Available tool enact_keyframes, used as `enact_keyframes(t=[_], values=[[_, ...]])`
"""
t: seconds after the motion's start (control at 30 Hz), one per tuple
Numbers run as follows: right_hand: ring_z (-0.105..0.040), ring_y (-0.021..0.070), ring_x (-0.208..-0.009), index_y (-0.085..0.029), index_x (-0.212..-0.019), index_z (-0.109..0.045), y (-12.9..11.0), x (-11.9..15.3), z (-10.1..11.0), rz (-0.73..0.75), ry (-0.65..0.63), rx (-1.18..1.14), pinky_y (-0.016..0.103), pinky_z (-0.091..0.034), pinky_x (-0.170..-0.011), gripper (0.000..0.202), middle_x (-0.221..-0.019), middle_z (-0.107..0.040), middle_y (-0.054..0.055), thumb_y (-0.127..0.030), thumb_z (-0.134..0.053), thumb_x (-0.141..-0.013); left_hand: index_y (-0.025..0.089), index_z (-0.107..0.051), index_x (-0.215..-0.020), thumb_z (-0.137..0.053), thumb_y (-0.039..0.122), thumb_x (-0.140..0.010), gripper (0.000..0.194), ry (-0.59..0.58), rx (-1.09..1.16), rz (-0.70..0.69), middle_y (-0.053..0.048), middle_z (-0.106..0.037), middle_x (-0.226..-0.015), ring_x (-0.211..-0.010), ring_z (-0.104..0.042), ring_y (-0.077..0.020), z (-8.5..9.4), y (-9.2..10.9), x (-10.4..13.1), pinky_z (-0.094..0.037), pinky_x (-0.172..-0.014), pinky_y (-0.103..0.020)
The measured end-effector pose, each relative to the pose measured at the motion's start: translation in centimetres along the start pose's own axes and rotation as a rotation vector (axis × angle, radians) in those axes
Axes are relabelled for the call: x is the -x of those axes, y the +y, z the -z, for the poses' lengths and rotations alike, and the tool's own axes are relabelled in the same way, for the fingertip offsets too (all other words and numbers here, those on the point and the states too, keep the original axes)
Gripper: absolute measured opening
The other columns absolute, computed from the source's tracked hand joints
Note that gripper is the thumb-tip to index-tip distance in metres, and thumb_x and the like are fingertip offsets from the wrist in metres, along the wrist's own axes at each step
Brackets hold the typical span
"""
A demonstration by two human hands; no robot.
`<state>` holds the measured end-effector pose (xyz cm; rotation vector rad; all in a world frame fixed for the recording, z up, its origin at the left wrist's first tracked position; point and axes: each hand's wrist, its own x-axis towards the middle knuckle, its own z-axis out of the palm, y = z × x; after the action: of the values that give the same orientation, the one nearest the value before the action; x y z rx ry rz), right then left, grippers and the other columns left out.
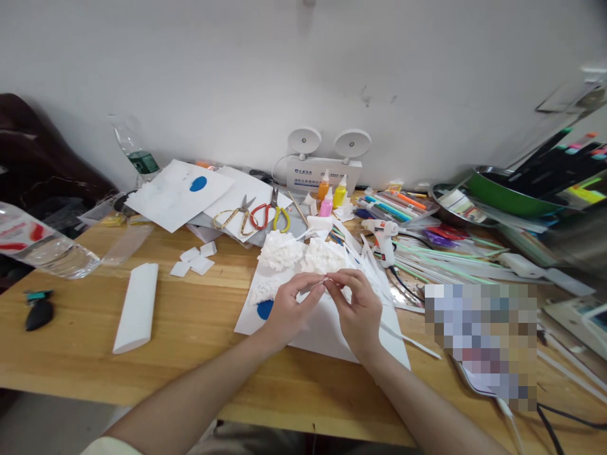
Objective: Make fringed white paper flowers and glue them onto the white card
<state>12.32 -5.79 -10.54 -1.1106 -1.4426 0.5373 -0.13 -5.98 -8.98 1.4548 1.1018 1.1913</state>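
Note:
My left hand (294, 308) and my right hand (356, 308) meet at the fingertips above a white paper sheet (327, 344). Both are pinched around a small, thin white piece (325, 280), most of it covered by the fingers. Just beyond them, on the sheet, sit clumps of crumpled white material (281, 250), with another (324, 254) to their right. A blue spot (265, 309) shows beside my left wrist. Thin white paper strips (370, 265) lie to the right of the clumps.
Scissors (234, 215), red-and-yellow pliers (268, 215) and paint bottles (327, 203) stand or lie behind. A glue gun (383, 240) with its cord is at right. Folded white paper (137, 308), small paper squares (193, 260) and a bottle (47, 246) are leftward.

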Motion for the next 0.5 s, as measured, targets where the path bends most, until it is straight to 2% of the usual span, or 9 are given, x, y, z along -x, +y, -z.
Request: enact_keyframes(t=[0.07, 0.13, 0.23, 0.33, 0.43, 0.5], values=[[-0.054, 0.0177, -0.078, -0.024, -0.084, -0.062, 0.04, -0.08, 0.11, 0.067, 0.011, 0.045, 0.034, -0.044, -0.070, 0.009, -0.080, -0.055, 0.003, -0.019, -0.056, -0.079, 0.018, -0.065, -0.091, -0.052, 0.029, -0.079, 0.021, -0.010, 0.000, -0.005, -0.006, -0.065, -0.097, -0.094, -0.057, -0.0168, 0.04, -0.01, -0.03, -0.043, -0.083, -0.027], [-0.053, 0.0178, -0.078, -0.024, -0.083, -0.061, 0.11, -0.22, 0.22, 0.072, 0.013, 0.046, 0.034, -0.044, -0.070, 0.008, -0.079, -0.055, 0.003, -0.019, -0.057, -0.079, 0.019, -0.065, -0.093, -0.054, 0.030, -0.078, 0.021, -0.006, -0.001, 0.009, -0.006, -0.065, -0.099, -0.095, -0.056, -0.0168, 0.10, -0.01, -0.11, -0.043, -0.084, -0.028], [-0.052, 0.0171, -0.075, -0.022, -0.080, -0.058, 0.27, -0.42, 0.26, -0.008, -0.056, -0.039, 0.032, -0.044, -0.067, 0.002, -0.078, -0.054, 0.003, -0.022, -0.056, -0.079, 0.018, -0.064, -0.090, -0.056, 0.031, -0.076, 0.020, 0.027, 0.007, 0.042, -0.006, -0.065, -0.095, -0.092, -0.058, -0.0168, 0.19, 0.03, -0.30, -0.044, -0.082, -0.028], [-0.052, 0.0158, -0.073, -0.021, -0.079, -0.056, 0.47, -0.51, 0.18, -0.104, -0.140, -0.154, 0.031, -0.044, -0.067, 0.006, -0.076, -0.053, 0.002, -0.027, -0.056, -0.080, 0.017, -0.063, -0.083, -0.057, 0.031, -0.075, 0.017, 0.057, 0.008, 0.050, -0.005, -0.066, -0.086, -0.085, -0.059, -0.0162, 0.23, 0.04, -0.46, -0.045, -0.077, -0.027], [-0.054, 0.0158, -0.074, -0.021, -0.083, -0.056, 0.58, -0.45, 0.09, -0.180, -0.160, -0.216, 0.030, -0.045, -0.068, 0.009, -0.079, -0.056, 0.003, -0.029, -0.057, -0.079, 0.017, -0.062, -0.081, -0.058, 0.031, -0.075, 0.016, 0.068, 0.011, 0.049, -0.005, -0.066, -0.084, -0.082, -0.058, -0.0155, 0.22, 0.01, -0.47, -0.044, -0.075, -0.026], [-0.054, 0.0163, -0.076, -0.021, -0.084, -0.057, 0.58, -0.40, 0.08, -0.178, -0.157, -0.215, 0.031, -0.045, -0.069, 0.009, -0.080, -0.057, 0.003, -0.028, -0.056, -0.079, 0.017, -0.062, -0.081, -0.057, 0.031, -0.075, 0.016, 0.066, 0.020, 0.048, -0.005, -0.065, -0.084, -0.082, -0.058, -0.0152, 0.20, -0.01, -0.41, -0.044, -0.075, -0.026]])
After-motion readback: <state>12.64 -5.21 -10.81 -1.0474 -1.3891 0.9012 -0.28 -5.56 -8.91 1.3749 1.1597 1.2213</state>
